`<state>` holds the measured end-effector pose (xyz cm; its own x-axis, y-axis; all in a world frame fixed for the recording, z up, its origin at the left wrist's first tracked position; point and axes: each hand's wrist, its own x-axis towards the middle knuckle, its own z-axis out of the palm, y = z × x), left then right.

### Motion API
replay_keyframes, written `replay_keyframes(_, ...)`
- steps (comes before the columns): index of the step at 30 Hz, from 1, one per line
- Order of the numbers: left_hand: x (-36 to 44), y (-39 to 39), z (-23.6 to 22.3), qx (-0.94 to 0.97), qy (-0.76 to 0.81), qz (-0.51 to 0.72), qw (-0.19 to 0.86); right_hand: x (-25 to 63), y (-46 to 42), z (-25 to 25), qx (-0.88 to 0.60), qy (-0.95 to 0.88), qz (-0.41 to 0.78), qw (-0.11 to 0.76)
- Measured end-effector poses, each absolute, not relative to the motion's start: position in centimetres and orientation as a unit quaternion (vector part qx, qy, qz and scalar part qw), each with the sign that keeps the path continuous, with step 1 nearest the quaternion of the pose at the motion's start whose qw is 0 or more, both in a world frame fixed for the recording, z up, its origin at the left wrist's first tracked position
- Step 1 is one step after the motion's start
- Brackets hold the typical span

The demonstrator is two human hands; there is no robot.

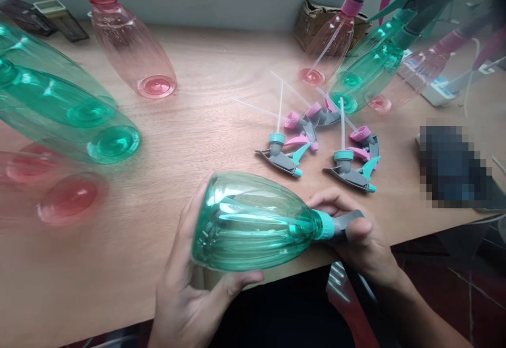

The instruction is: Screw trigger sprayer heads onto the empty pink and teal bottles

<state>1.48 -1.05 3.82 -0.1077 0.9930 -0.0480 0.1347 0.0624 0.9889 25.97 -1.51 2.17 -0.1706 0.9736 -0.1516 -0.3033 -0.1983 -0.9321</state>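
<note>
Green spray bottle point(253, 221) sideways above the near edge of the surface point(197, 110): steady its base point(201, 226) with the left hand point(185, 295), wrapped around it; with the right hand point(369, 250), pinching the grey sprayer head point(342, 224), keep the teal collar point(326, 225) square.

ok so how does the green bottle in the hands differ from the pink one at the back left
The green bottle is held on its side by the left hand and right hand; the pink bottle stands on the table. The green bottle has a spray head on it, while the pink bottle has none. Both are see-through.
</note>
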Motion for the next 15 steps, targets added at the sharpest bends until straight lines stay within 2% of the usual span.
replay_keyframes(4,1.4,-1.3,3.9,0.472,0.588,0.481,0.446,26.2,-1.6,1.7,-0.420,-0.407,0.648,0.488)
replay_keyframes(8,1.5,-1.3,4.2,0.496,0.608,0.481,0.391,26.1,-1.4,1.2,-0.409,-0.403,0.646,0.503)
replay_keyframes(15,1.0,-0.8,3.9,0.524,0.604,0.492,0.345,25.7,-1.3,1.0,-0.477,-0.398,0.580,0.527)
